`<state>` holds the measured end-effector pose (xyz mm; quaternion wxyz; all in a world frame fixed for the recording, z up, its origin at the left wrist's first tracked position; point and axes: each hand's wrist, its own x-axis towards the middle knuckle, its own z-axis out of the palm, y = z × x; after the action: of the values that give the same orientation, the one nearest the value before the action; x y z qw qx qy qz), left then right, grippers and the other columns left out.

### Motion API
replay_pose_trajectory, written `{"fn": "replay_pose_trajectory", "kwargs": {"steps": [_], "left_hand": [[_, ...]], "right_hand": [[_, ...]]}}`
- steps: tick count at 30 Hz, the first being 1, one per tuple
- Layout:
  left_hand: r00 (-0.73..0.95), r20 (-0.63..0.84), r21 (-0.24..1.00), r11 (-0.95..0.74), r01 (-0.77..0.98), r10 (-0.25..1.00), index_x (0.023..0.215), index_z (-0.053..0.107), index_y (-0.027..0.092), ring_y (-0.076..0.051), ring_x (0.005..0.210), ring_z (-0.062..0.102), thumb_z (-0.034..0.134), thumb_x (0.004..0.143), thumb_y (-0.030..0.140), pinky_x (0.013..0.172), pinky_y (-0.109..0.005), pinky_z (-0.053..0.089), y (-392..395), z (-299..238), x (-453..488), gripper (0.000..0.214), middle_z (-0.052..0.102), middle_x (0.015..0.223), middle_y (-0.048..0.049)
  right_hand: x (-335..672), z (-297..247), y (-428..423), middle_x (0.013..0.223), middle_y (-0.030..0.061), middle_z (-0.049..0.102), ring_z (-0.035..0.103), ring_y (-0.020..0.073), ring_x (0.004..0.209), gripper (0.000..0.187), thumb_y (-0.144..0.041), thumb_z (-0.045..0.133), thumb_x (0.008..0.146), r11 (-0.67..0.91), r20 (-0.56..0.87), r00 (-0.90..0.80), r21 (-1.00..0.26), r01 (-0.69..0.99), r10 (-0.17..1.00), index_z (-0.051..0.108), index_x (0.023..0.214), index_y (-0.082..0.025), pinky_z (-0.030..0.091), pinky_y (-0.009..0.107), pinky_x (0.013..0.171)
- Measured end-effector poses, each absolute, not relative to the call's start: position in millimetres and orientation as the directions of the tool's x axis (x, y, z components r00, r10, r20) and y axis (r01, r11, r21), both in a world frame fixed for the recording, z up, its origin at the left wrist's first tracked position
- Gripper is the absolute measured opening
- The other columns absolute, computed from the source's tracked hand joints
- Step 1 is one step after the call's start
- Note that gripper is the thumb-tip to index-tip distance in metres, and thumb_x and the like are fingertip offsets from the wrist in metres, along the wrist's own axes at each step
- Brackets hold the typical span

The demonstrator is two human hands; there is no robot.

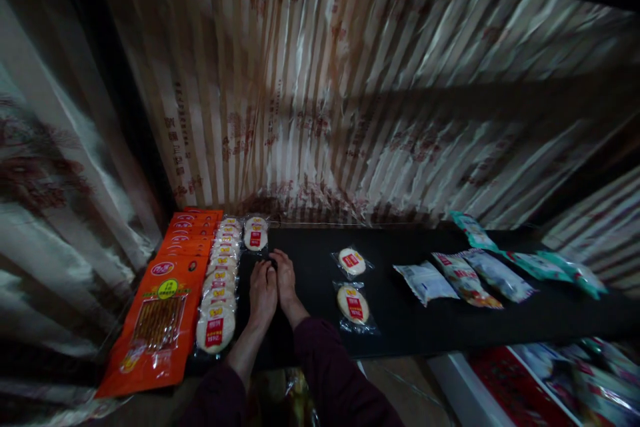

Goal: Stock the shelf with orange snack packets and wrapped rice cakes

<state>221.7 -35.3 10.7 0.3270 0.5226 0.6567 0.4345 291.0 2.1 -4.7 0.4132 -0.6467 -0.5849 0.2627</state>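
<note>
My left hand [263, 290] and my right hand [285, 275] are close side by side over the black shelf, palms down, fingers pointing toward the back. Nothing shows in either hand, though the undersides of the fingers are hidden. Just beyond the fingertips lies a round white rice cracker in a clear wrapper [256, 235]. Left of my left hand, an overlapping row of the same wrapped rice crackers [218, 323] runs from back to front. To the right of my right hand lie two separate wrapped crackers, one farther back [352, 261] and one nearer [353, 305].
Overlapping orange snack bags [160, 307] line the shelf's left end. Farther right lie a white packet [426, 281], a red-and-white packet [467, 279] and several teal packets [537, 265]. Striped printed sheeting [320, 113] hangs behind the shelf [315, 260]. A red-and-white box [510, 387] stands below, lower right.
</note>
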Motion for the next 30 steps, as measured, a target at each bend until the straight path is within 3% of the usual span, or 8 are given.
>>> {"fn": "replay_pose_trajectory", "kwargs": {"steps": [4,11,20,26,30], "left_hand": [[-0.193,0.079,0.890,0.018,0.455,0.978,0.113,0.061,0.013,-0.022,0.129,0.044,0.032,0.087,0.027,0.112,-0.041,0.029,-57,3,223,0.041,0.058,0.128,-0.0132],[-0.081,0.180,0.840,-0.110,0.532,0.980,0.110,0.062,0.014,-0.023,0.120,0.052,0.029,0.086,0.026,0.107,-0.043,0.037,-111,1,215,0.042,0.061,0.123,-0.0129],[0.064,0.280,0.759,-0.262,0.596,0.958,0.116,0.058,0.013,-0.021,0.122,0.049,0.026,0.088,0.026,0.108,-0.042,0.036,-188,2,206,0.044,0.059,0.125,-0.0141],[0.121,0.256,0.752,-0.276,0.599,0.959,0.121,0.055,0.011,-0.021,0.133,0.038,0.028,0.088,0.027,0.113,-0.043,0.029,-242,-16,203,0.045,0.051,0.136,-0.0149],[0.065,0.140,0.771,-0.150,0.619,0.988,0.119,0.057,0.015,-0.023,0.127,0.045,0.034,0.085,0.025,0.112,-0.044,0.030,-266,-33,199,0.042,0.054,0.133,-0.0136]], "right_hand": [[295,-3,-25,0.112,0.0053,0.066,0.059,0.0174,0.108,0.032,-0.014,0.043,0.079,0.056,0.165,0.196,-0.881,0.469,0.967,0.072,0.091,-0.021,0.046,0.029,0.095],[297,5,-83,0.125,0.0057,0.060,0.054,0.0174,0.116,0.034,-0.011,0.046,0.080,0.135,0.198,0.061,-0.832,0.539,0.978,0.071,0.100,-0.021,0.043,0.030,0.100],[303,13,-159,0.135,0.0110,0.053,0.047,0.0201,0.124,0.042,-0.007,0.052,0.078,0.236,0.205,-0.125,-0.719,0.654,0.971,0.063,0.117,-0.017,0.039,0.038,0.106],[307,4,-215,0.141,0.0092,0.047,0.035,0.0195,0.134,0.050,-0.005,0.046,0.081,0.296,0.241,-0.180,-0.638,0.711,0.954,0.054,0.128,-0.020,0.035,0.041,0.109],[308,-13,-251,0.144,0.0083,0.042,0.028,0.0199,0.138,0.055,-0.003,0.042,0.080,0.278,0.227,-0.175,-0.593,0.756,0.958,0.050,0.132,-0.021,0.033,0.045,0.109]]}}
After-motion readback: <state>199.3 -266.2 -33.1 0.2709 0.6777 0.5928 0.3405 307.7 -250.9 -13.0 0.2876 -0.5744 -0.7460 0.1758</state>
